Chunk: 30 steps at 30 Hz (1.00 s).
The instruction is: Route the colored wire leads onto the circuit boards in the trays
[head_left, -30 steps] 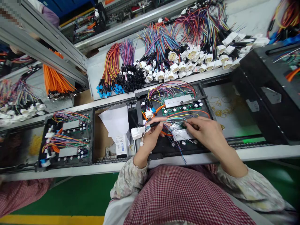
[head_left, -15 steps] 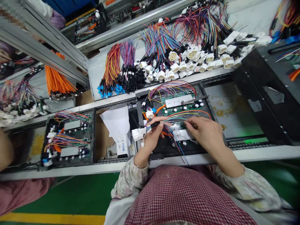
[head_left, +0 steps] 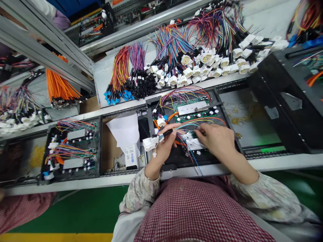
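My left hand [head_left: 164, 148] grips a bundle of coloured wires [head_left: 188, 126] near its black sleeve, just right of a white connector [head_left: 150, 143] that hangs from the bundle. My right hand [head_left: 215, 139] pinches the far ends of the same wires over a green circuit board [head_left: 193, 116]. The board sits in a black fixture tray [head_left: 181, 158] on the conveyor in front of me. A metal plate [head_left: 192, 108] lies across the upper board.
A second black tray with wired boards [head_left: 73, 148] stands at the left. A sheet of white paper and a small white box [head_left: 131, 156] lie between the trays. Wire harness bundles [head_left: 176, 57] fill the shelf behind. Orange cables [head_left: 59, 87] lie at the left. A co-worker's checked sleeve [head_left: 22, 208] shows bottom left.
My right hand has shifted slightly left and up along the wires. My left hand has stayed on the bundle. The co-worker's hand seen at the left edge half a second ago is gone.
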Each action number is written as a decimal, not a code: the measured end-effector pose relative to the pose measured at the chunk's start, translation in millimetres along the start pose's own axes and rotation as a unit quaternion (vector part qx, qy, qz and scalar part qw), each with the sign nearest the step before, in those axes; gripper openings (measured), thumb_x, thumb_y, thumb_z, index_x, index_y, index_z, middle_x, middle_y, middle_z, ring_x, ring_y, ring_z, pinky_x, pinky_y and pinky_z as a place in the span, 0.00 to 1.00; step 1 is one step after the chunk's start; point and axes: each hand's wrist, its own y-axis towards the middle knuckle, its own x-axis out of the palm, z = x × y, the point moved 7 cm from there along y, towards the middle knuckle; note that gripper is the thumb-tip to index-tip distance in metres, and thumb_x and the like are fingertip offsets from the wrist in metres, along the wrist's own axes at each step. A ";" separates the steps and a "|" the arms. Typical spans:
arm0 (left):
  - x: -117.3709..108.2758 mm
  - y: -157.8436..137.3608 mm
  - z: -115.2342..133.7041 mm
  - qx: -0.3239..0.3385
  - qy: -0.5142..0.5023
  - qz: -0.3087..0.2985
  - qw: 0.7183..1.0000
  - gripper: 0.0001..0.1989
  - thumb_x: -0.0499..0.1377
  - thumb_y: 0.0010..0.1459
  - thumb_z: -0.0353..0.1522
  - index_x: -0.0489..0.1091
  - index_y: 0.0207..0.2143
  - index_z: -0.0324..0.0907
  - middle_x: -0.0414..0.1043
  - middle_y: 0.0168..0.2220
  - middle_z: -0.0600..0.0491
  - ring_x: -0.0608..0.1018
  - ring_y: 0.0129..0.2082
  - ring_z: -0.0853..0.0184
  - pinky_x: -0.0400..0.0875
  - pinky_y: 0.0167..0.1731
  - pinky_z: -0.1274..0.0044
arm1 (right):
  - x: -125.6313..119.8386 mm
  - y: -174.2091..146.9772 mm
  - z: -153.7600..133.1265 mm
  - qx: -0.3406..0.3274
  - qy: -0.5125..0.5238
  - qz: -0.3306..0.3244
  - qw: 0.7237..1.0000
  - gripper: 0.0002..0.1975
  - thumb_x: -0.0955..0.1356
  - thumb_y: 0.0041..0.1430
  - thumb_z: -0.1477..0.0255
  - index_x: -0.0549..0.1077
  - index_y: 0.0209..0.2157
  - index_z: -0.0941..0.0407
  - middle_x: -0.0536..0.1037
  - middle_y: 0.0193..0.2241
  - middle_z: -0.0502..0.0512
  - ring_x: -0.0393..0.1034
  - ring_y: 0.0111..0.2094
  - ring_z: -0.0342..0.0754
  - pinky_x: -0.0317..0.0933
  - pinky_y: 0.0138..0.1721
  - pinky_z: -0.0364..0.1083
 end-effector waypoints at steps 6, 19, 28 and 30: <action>1.6 -1.1 -1.1 0.006 0.012 -0.006 1.000 0.14 0.59 0.65 0.44 0.76 0.40 0.43 0.81 0.35 0.52 0.68 0.17 0.75 0.66 0.17 0.81 | 1.7 1.1 -2.1 0.019 -0.020 0.001 1.000 0.12 0.65 0.65 0.64 0.78 0.34 0.55 0.82 0.30 0.58 0.73 0.28 0.50 0.39 0.24 0.46; 3.6 -0.4 -0.6 0.003 -0.026 -0.019 0.999 0.11 0.59 0.65 0.42 0.72 0.39 0.43 0.78 0.39 0.52 0.74 0.21 0.76 0.70 0.20 0.82 | -30.0 -47.6 5.4 -0.161 0.091 0.148 0.972 0.20 0.60 0.70 0.62 0.77 0.29 0.54 0.78 0.26 0.54 0.72 0.30 0.48 0.52 0.28 0.46; -0.2 -2.7 -0.4 -0.017 0.006 0.004 1.000 0.13 0.59 0.65 0.43 0.75 0.41 0.43 0.76 0.39 0.53 0.72 0.19 0.79 0.70 0.19 0.84 | -3.2 -15.8 33.3 -0.068 0.201 0.124 0.969 0.13 0.63 0.66 0.64 0.78 0.37 0.53 0.82 0.33 0.55 0.74 0.31 0.50 0.58 0.30 0.46; -0.9 -3.0 -2.7 -0.024 0.001 0.007 1.000 0.14 0.60 0.64 0.44 0.75 0.42 0.43 0.76 0.35 0.52 0.73 0.20 0.77 0.69 0.19 0.84 | 3.2 -11.8 29.8 -0.059 0.197 0.103 0.973 0.12 0.64 0.65 0.65 0.79 0.37 0.52 0.82 0.32 0.55 0.75 0.32 0.51 0.59 0.30 0.46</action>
